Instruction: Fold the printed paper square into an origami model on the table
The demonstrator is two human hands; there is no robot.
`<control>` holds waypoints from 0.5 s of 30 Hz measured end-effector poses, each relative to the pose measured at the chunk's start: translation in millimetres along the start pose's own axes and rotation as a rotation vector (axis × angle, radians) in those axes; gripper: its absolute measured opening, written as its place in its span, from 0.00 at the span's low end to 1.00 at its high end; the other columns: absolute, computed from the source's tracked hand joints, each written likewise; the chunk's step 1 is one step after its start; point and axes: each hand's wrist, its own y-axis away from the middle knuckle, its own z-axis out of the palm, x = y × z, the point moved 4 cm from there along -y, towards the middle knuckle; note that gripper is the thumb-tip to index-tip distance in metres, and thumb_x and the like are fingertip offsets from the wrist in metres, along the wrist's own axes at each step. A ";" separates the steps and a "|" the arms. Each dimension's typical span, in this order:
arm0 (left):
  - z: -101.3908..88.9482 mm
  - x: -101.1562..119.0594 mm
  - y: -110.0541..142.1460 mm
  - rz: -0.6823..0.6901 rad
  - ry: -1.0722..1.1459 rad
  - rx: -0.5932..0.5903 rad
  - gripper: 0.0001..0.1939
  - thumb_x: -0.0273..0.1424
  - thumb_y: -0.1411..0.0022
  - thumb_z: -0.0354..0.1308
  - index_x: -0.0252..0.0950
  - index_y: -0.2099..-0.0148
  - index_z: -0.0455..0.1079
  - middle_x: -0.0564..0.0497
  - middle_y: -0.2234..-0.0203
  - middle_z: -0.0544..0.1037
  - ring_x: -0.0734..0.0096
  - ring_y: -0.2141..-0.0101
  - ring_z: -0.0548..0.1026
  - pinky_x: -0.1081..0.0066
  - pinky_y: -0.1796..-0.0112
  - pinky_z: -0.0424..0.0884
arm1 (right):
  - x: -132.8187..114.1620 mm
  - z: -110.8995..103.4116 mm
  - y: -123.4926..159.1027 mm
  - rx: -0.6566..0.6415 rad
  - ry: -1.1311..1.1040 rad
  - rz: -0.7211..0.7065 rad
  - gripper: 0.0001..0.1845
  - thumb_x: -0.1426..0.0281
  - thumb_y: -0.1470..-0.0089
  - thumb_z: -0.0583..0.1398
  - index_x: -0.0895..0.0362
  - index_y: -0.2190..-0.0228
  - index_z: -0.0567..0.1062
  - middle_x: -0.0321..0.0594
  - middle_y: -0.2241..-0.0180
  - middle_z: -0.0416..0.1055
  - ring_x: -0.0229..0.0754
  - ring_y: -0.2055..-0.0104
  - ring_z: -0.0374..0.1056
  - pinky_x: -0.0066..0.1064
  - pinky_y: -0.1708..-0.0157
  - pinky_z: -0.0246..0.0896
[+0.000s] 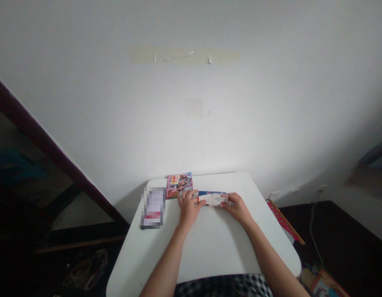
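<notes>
A small folded printed paper [213, 199] lies low over the white tabletop, with a blue strip along its far edge and a white face with red marks toward me. My left hand [189, 205] grips its left end, thumb on the near side, fingers at the far edge. At the right end my right hand [237, 205] pinches it between thumb and fingers. Just beyond my left hand, partly covered by its fingers, rests a colourful flyer [179, 185] with people and a price printed on it. A phone-like rectangle [154, 207], its surface pixelated, lies left of my left hand.
The small white table [206, 247] has rounded corners and stands against a pale wall [240, 123]. A dark red diagonal edge [54, 142] crosses the left side. Right of the table are a red patterned item [285, 222], a cable [313, 227] and things on the dark floor.
</notes>
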 end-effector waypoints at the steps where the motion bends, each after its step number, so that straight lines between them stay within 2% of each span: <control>1: 0.4 -0.7 -0.5 -0.003 0.000 0.000 0.06 0.39 0.43 0.65 0.46 0.68 0.81 0.52 0.49 0.79 0.54 0.43 0.67 0.43 0.37 0.47 | -0.1 -0.4 -0.1 0.001 -0.005 0.006 0.10 0.61 0.48 0.64 0.54 0.66 0.78 0.39 0.68 0.74 0.45 0.61 0.68 0.35 0.58 0.63; 9: 3.5 0.6 -3.0 0.030 0.007 -0.029 0.06 0.40 0.42 0.64 0.46 0.66 0.81 0.52 0.48 0.78 0.54 0.42 0.65 0.41 0.37 0.46 | 1.9 -2.0 -1.0 0.075 0.014 0.159 0.06 0.65 0.51 0.63 0.54 0.74 0.76 0.37 0.72 0.73 0.44 0.66 0.68 0.32 0.63 0.62; 12: 5.5 -1.1 -3.6 0.046 0.018 -0.074 0.05 0.41 0.45 0.67 0.49 0.66 0.81 0.55 0.45 0.77 0.53 0.41 0.64 0.40 0.37 0.45 | 7.3 -1.2 -1.2 0.087 0.000 0.193 0.06 0.65 0.52 0.62 0.54 0.73 0.77 0.38 0.71 0.75 0.44 0.65 0.69 0.32 0.63 0.62; 15: 6.9 -4.9 -4.4 0.027 0.009 -0.066 0.06 0.41 0.47 0.69 0.48 0.67 0.81 0.54 0.46 0.77 0.52 0.40 0.64 0.41 0.37 0.45 | 12.8 1.2 -1.7 0.079 -0.014 0.202 0.07 0.64 0.52 0.62 0.55 0.72 0.77 0.39 0.69 0.76 0.44 0.64 0.70 0.32 0.63 0.63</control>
